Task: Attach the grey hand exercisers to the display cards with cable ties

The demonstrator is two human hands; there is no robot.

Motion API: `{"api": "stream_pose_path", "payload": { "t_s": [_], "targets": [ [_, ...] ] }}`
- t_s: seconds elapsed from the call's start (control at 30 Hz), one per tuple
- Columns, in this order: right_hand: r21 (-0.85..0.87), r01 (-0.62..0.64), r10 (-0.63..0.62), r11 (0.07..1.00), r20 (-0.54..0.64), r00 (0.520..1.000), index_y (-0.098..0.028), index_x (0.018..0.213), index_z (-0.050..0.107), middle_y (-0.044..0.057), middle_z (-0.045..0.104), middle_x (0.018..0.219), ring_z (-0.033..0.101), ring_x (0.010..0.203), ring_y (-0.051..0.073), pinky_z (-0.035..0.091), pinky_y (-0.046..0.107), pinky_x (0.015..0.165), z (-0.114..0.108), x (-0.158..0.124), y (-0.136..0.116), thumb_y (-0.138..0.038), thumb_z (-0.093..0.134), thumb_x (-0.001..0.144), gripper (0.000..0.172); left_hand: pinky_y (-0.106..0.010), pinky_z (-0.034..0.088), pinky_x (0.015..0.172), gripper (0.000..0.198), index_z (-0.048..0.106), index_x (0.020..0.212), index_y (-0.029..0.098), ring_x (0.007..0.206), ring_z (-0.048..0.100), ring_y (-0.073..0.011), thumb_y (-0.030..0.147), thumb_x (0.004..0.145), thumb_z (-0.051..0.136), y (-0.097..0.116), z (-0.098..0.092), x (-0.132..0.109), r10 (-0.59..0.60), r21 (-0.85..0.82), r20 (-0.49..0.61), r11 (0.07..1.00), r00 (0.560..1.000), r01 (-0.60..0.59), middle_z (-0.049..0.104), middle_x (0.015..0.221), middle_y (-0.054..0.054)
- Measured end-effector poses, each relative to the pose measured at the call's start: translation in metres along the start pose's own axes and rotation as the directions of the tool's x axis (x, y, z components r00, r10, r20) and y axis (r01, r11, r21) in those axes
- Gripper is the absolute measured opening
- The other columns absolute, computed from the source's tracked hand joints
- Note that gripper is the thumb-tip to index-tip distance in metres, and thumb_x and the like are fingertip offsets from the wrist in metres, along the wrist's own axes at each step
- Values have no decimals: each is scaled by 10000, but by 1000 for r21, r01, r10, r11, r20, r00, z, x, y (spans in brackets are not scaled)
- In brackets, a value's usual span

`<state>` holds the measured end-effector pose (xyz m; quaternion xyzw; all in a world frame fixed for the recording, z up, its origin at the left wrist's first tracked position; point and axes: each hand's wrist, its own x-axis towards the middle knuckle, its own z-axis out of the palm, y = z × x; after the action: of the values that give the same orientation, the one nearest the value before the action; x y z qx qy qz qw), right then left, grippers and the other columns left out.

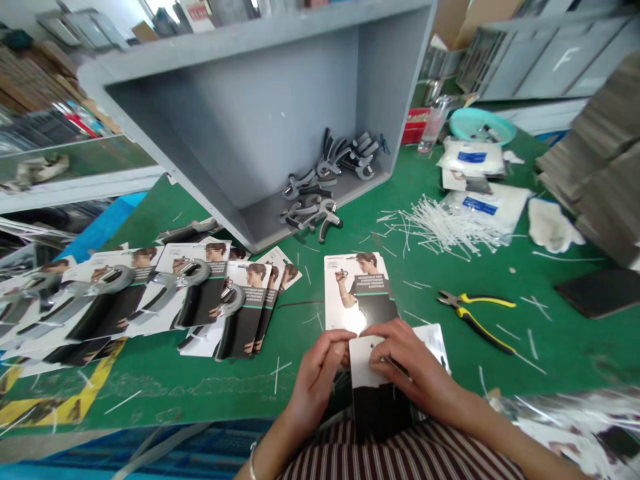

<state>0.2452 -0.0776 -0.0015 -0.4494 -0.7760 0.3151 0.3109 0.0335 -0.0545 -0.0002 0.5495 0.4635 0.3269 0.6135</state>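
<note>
Both my hands hold a printed backing card (367, 373), white on top and black below, at the near edge of the green table (210, 387). My left hand (317, 373) pinches the card's left edge, fingers closed. My right hand (415, 370) lies over its right side with fingers curled on it. Just beyond them a second card (357, 290) with a printed figure lies flat on the table. A grey bin (260, 107) tipped on its side farther back holds several grey hand grippers (325, 180).
Finished cards with hand grippers (150, 293) lie in overlapping rows at left. Yellow-handled pliers (477, 313) lie to the right, white plastic ties (440, 223) beyond them. White bags (475, 173), a glove (553, 227), a teal bowl (483, 123) and stacked cardboard (600, 153) stand at back right.
</note>
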Motion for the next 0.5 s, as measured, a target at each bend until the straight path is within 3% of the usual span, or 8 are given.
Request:
{"api": "stream_pose_path", "payload": {
  "t_s": [0.07, 0.17, 0.23, 0.33, 0.43, 0.5],
  "targets": [
    [0, -44, 44, 999, 14, 999, -236, 919, 547, 64, 594, 1220, 534, 1094, 217, 430, 418, 960, 1, 1, -2, -211, 497, 978, 81, -271, 488, 738, 298, 598, 1124, 184, 792, 618, -165, 398, 969, 460, 6, -2, 9, 38, 166, -57, 986, 998, -28, 686, 965, -56],
    [-30, -66, 67, 997, 20, 998, -242, 928, 538, 62, 597, 1239, 547, 1121, 220, 437, 431, 991, 6, 5, -1, -219, 501, 975, 65, -300, 481, 802, 272, 640, 1096, 190, 853, 632, -195, 376, 933, 527, 13, 1, 28, 76, 363, 86, 926, 993, -103, 704, 978, -65],
    [-42, -49, 48, 998, -26, 999, -250, 932, 542, 65, 589, 1266, 543, 1144, 231, 462, 424, 978, 8, 8, 2, -218, 524, 957, 44, -315, 474, 875, 251, 660, 1097, 195, 954, 640, -214, 321, 929, 522, 17, 5, 38, 76, 370, 195, 917, 978, -145, 714, 1043, -69],
    [-57, -24, 15, 998, -149, 989, -253, 885, 538, 63, 573, 1293, 510, 1189, 257, 479, 434, 960, 2, 8, 4, -235, 538, 941, 59, -324, 466, 940, 303, 658, 1170, 219, 1014, 646, -215, 232, 884, 560, 21, 8, 46, 68, 302, 236, 943, 969, -140, 719, 1115, -53],
    [-82, -13, -5, 997, -219, 976, -257, 846, 548, 57, 585, 1279, 497, 1196, 276, 472, 453, 945, -17, 8, -1, -270, 538, 944, 99, -334, 467, 955, 261, 712, 1094, 224, 1016, 656, -227, 245, 858, 601, 25, 5, 45, 69, 258, 184, 959, 981, -116, 737, 1098, -47],
    [-100, -3, -23, 995, -258, 966, -263, 833, 565, 55, 606, 1255, 506, 1182, 283, 465, 458, 931, -35, 12, -4, -291, 539, 947, 121, -333, 488, 919, 255, 714, 1073, 210, 1007, 659, -234, 322, 880, 592, 29, -2, 43, 66, 181, 29, 981, 997, -71, 733, 1110, -64]
  ]
}}
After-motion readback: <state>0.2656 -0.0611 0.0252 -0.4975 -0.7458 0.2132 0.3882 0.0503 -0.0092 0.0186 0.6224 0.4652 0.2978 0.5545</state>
